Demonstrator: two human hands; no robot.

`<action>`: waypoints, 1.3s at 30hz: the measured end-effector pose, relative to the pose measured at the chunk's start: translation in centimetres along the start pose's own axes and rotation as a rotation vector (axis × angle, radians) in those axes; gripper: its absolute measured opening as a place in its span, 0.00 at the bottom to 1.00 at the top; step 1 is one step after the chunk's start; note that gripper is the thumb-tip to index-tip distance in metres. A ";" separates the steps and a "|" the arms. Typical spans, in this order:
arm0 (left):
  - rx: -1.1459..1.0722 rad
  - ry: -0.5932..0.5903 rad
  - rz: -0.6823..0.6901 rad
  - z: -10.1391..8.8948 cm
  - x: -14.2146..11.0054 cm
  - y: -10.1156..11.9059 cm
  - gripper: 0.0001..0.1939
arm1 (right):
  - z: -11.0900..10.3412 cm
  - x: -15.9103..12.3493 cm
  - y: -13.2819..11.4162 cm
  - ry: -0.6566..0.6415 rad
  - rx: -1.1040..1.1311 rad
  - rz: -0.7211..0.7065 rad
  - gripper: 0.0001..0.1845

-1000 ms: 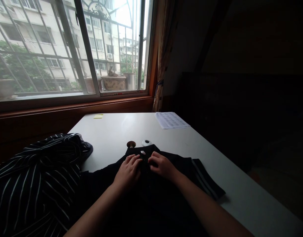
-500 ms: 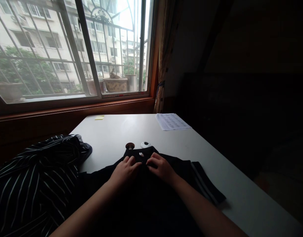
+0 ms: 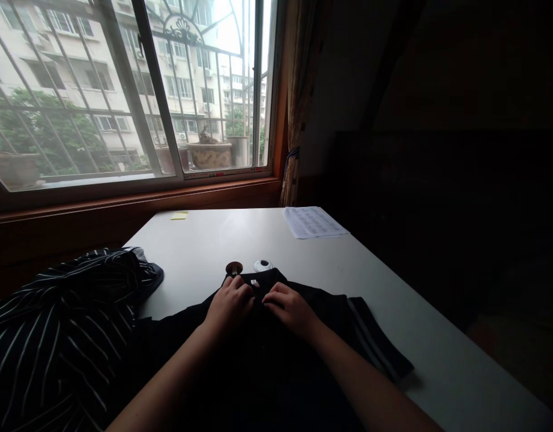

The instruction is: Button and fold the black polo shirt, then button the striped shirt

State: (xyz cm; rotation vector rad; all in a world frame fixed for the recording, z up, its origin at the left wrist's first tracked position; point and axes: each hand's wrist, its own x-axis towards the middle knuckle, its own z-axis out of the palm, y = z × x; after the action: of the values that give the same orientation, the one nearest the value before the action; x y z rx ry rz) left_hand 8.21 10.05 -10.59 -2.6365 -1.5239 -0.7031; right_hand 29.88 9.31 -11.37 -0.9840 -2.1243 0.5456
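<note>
Fingers of both hands curled onto the black garment (image 3: 303, 336)
Left hand (image 3: 229, 306) and right hand (image 3: 292, 309) pinched its top edge

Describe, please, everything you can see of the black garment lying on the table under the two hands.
The black garment is dark, soft-looking cloth spread fairly flat on the white table, its near part running out of view. A sleeve with pale stripes near its hem reaches right. A small white tag shows at its far edge. The left hand and right hand rest on it side by side, fingers curled at that edge. A striped garment lies against its left side.
</note>
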 end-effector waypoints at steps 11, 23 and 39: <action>-0.123 0.009 0.102 0.7 -0.4 -1.3 0.07 | 0.1 0.0 0.3 0.113 0.130 0.197 0.20; 0.086 -0.071 0.239 0.3 0.4 -1.0 0.07 | 0.4 0.2 0.4 0.103 -0.134 0.094 0.09; 0.249 -0.069 0.271 -0.2 0.8 -0.2 0.05 | 0.7 0.2 0.5 0.081 -0.236 -0.002 0.14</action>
State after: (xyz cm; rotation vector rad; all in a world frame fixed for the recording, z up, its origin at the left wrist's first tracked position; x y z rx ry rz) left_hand 8.32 10.71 -10.16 -2.6245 -1.1456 -0.3798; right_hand 29.49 9.68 -12.05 -1.1132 -2.1497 0.2524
